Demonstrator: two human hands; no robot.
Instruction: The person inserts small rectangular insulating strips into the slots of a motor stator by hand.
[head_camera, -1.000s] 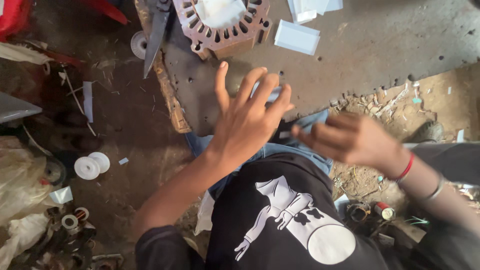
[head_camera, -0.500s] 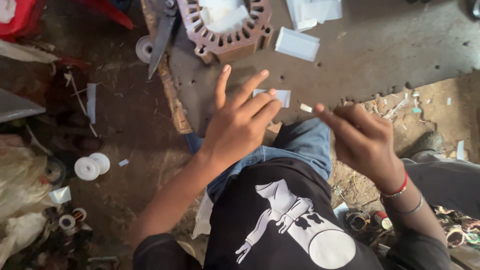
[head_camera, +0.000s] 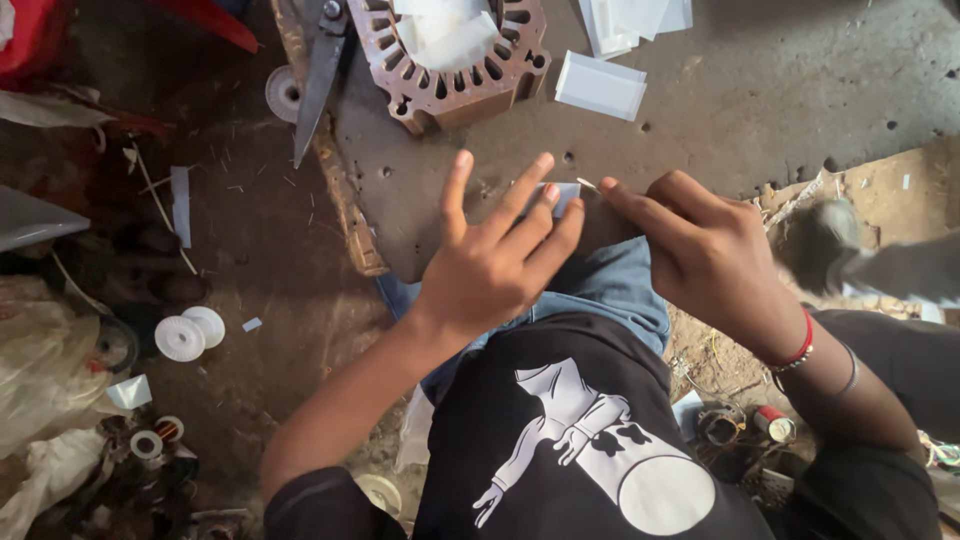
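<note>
Centre frame, left hand (head_camera: 490, 265) – fingers spread flat – pins a small white paper slip (head_camera: 562, 195) to the tabletop (head_camera: 760, 80) while right hand (head_camera: 705, 250) pinches its edge – steadying it.

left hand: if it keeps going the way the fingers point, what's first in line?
The left hand points up and slightly right across the metal plate. Past the small white paper piece under its fingertips comes bare plate, then probably the rust-coloured slotted stator core. Depth is unclear from this single view.
</note>
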